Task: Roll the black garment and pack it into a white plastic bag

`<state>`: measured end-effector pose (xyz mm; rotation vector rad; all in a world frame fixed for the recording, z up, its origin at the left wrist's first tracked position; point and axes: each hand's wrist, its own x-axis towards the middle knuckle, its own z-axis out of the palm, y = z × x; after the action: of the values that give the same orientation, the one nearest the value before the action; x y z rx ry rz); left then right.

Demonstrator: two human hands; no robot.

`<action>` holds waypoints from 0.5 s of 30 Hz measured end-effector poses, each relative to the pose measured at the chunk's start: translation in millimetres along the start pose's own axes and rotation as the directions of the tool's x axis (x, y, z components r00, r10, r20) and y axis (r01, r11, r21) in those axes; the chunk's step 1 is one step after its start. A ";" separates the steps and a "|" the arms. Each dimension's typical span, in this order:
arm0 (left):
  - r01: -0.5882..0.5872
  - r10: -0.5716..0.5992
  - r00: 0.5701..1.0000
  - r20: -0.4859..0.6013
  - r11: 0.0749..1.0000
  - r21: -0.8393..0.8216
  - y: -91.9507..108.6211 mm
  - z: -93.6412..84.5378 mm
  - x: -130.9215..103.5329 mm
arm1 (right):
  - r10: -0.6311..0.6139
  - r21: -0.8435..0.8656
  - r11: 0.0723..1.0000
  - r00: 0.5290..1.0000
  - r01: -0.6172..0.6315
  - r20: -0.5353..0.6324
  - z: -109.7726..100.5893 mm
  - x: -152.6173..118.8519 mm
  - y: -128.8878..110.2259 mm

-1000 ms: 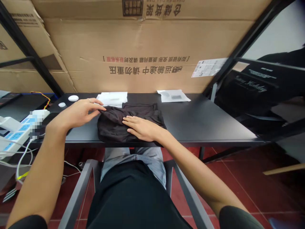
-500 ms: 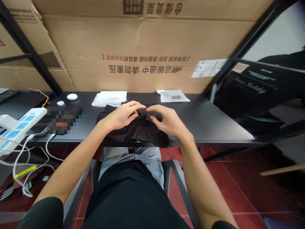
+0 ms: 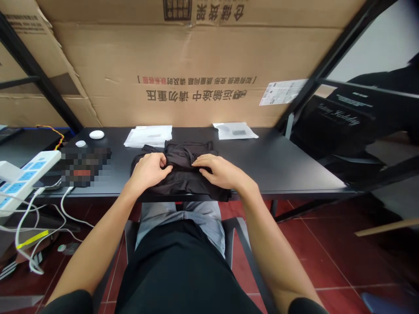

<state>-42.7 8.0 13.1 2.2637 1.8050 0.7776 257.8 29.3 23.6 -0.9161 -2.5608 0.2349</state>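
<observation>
A dark, crumpled garment of thin black fabric (image 3: 183,183) lies at the front of the desk, its near edge hanging slightly over the rim. My left hand (image 3: 149,170) rests on its left part, fingers curled into the fabric and thumb pointing inward. On the right part lies my right hand (image 3: 219,171), fingers stretched out to the left over the fabric, thumb apart below them. Between the hands the cloth is bunched in folds. What kind of garment it is cannot be made out.
Behind the garment are a stack of white plastic bags (image 3: 149,136) and another white bag (image 3: 235,130). A white power strip (image 3: 28,176) with cables and a white oval case (image 3: 97,134) are at left. Cardboard (image 3: 196,56) walls the back of the black desk (image 3: 268,165).
My hands have moved apart and lower onto the garment, the left one toward the left. The left fingers have curled in. The view has shifted slightly.
</observation>
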 end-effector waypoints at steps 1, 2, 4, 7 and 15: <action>0.004 -0.004 1.000 -0.018 1.000 0.002 3.7 -0.4 -0.2 | 0.001 0.000 1.000 1.000 -0.001 0.006 1.4 0.3 -0.5; 0.003 -0.002 0.999 -0.046 1.000 0.004 7.4 -1.8 -0.3 | 0.003 0.004 1.000 1.000 -0.003 0.010 3.3 1.0 -1.7; -0.023 0.024 0.991 -0.133 1.000 0.005 15.4 -6.6 0.2 | -0.002 0.025 1.000 1.000 0.001 0.012 8.7 3.5 -6.5; -0.099 0.094 0.962 -0.256 0.995 -0.008 29.2 -13.5 3.0 | -0.058 0.063 0.996 0.998 0.057 0.016 18.1 8.9 -17.4; -0.395 0.377 0.914 -0.150 0.911 -0.118 54.6 5.6 8.1 | 0.022 0.073 0.997 0.983 -0.009 -0.181 -5.7 -1.3 -2.8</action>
<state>8.5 2.1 33.7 2.5557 1.2972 1.0974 259.6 26.5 29.1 -0.8881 -2.3631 0.2342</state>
